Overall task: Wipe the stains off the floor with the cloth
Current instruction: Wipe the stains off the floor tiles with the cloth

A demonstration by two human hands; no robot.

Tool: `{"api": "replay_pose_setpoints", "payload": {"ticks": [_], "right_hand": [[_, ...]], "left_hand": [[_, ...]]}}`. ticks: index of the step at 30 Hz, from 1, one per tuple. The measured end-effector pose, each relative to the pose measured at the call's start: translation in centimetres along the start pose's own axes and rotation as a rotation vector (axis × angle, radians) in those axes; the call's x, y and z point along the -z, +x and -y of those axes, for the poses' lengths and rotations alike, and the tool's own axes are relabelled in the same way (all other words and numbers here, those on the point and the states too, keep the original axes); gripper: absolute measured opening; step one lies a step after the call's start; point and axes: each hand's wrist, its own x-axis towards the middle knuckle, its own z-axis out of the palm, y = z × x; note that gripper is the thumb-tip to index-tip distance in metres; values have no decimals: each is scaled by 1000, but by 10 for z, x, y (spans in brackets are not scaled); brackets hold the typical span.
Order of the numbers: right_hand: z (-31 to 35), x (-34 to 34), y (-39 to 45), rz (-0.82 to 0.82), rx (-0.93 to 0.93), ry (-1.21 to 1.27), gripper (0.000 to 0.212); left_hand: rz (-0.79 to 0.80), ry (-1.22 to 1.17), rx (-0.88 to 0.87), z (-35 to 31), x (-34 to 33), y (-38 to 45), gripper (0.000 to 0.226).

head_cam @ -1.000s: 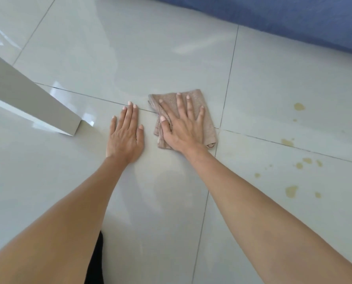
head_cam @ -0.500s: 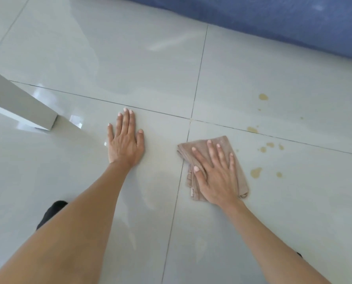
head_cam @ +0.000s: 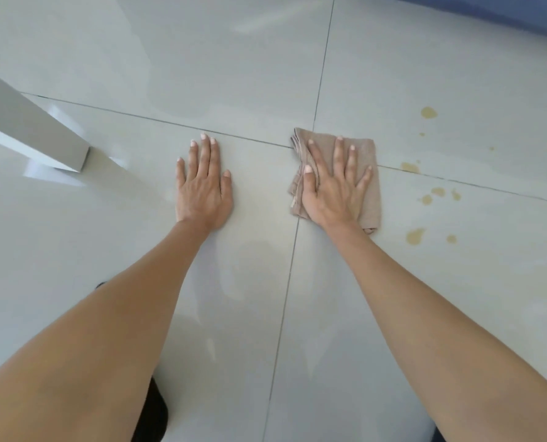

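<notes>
cloth flat under the right hand, stains waiting at three o'clock

the floor (head_cam: pixel 425 298) is glossy pale tile with dark grout lines crossing just at the cloth's left top corner. the cloth (head_cam: pixel 369 199), a folded tan square, lies flat on it, and the right hand (head_cam: pixel 332 193) presses on top with fingers spread wide and palm down, gripping nothing, only pinning the fabric. the left hand (head_cam: pixel 203 189) rests at nine o'clock from the cloth, well apart, also flat and open, bare on the tile as a prop

to do this step well, i judge the hand should keep its whole palm loaded so the fold does not bunch, then sweep toward three o'clock, where the stains (head_cam: pixel 415 236) lie: yellowish blots, the nearest near the cloth's lower right corner, a cluster further out, one on the grout line, and one at one o'clock on the far tile. short overlapping passes would likely lift more than one long drag, which could smear the liquid. none looks touched yet, so most of the job seems left

nothing blocks the path to the stains. a white furniture leg (head_cam: pixel 33 132) stands at nine o'clock beyond the left hand, clear of the work. a blue edge (head_cam: pixel 488 14) runs along the top right, past the farthest spot
</notes>
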Motion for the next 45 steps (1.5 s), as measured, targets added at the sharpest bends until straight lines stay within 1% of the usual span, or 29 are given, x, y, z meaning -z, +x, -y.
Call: {"api": "replay_pose_setpoints", "payload": {"ticks": [4, 7, 11, 15, 19, 23, 26, 29, 33, 37, 39, 42, 45], "right_hand": [[49, -12, -40, 2, 150, 6, 55], [77, -27, -83, 19, 254, 35, 55], [69, -37, -122, 8, 306, 31, 53], [35, -41, -150, -5, 357, 3, 52], [-19, -34, -167, 1, 297, -18, 52], [-85, -19, -174, 2, 170, -46, 51], [-120, -6, -160, -10, 57, -49, 51], [-140, 3, -134, -21, -7, -56, 52], [-145, 10, -93, -18, -50, -63, 53], [-127, 12, -70, -12, -82, -57, 55], [-111, 9, -71, -16, -47, -52, 55], [-90, 3, -86, -19, 56, -48, 54], [-92, -6, -112, -33, 148, -24, 51]], "left_hand": [[18, -23, -168, 21, 6, -9, 58], [25, -9, -185, 26, 9, -9, 57], [34, 13, -180, 24, 9, -11, 57], [25, 24, -154, 20, 6, -12, 58], [20, 18, -104, 13, 6, -15, 59], [39, 4, -57, -10, 1, -22, 59], [51, 8, -89, -38, -8, -23, 59], [48, -6, -70, -52, -14, -17, 59], [24, 11, -64, -51, -19, -15, 61], [10, 16, -65, -51, -20, -14, 61], [5, 28, -63, -50, -19, -15, 61], [20, 33, -66, -52, -17, -16, 61], [28, 33, -58, -54, -14, -16, 61]]}}
